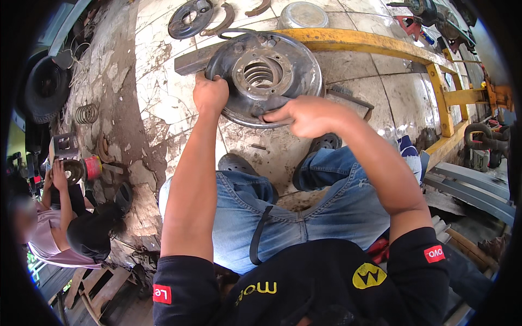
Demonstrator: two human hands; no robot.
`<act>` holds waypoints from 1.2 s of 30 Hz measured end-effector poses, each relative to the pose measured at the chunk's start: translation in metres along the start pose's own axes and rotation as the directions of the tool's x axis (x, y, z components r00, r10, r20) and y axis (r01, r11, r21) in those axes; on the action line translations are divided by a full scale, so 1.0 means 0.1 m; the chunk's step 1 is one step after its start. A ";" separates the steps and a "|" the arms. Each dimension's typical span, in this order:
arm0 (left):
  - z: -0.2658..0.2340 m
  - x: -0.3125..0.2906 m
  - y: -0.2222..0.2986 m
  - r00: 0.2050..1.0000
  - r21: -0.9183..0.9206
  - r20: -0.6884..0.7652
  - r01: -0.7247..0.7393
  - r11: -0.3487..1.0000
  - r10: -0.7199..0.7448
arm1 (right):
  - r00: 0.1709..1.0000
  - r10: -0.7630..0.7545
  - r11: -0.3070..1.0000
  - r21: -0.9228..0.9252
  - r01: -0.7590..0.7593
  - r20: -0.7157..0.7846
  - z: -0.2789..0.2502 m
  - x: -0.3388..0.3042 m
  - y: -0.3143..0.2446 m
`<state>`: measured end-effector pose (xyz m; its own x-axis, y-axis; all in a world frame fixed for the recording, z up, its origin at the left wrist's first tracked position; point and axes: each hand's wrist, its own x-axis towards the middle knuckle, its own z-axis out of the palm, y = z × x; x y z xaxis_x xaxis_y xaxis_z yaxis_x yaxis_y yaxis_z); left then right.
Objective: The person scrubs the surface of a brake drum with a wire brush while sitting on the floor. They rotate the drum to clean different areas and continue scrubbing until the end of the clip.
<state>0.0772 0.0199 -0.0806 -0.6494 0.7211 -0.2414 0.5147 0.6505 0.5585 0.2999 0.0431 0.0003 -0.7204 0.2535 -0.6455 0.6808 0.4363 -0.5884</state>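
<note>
A large dark round brake backing plate [302,68] is tilted in front of me, over the grey end of a yellow metal frame. Its wide central hole, ringed by small bolt holes, shows a coil spring [260,75] behind it. My left hand [211,95] is closed round the plate's left rim. At the near edge, my right hand [315,117] is closed on a dark flat piece [274,103], pressed against the plate's face; whether this is sandpaper or cloth I cannot tell.
The yellow frame [375,45] runs off to the right. Beyond the plate lie a smaller round plate [190,19], curved brake shoes [223,20] and a round metal pan [303,15]. A brush [341,91] lies right of the plate. At left, another person [51,225] handles a round part.
</note>
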 end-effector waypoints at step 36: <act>0.02 0.00 -0.07 0.999 -0.032 -0.036 -0.009 0.999 0.008 | 0.998 0.068 0.988 -0.138 -0.070 -0.013 0.00 -0.09 -0.09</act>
<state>0.0750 0.0159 -0.0856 -0.6649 0.7174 -0.2080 0.5024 0.6356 0.5862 0.3006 0.0372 0.0118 -0.6738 0.2936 -0.6781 0.7044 0.5325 -0.4693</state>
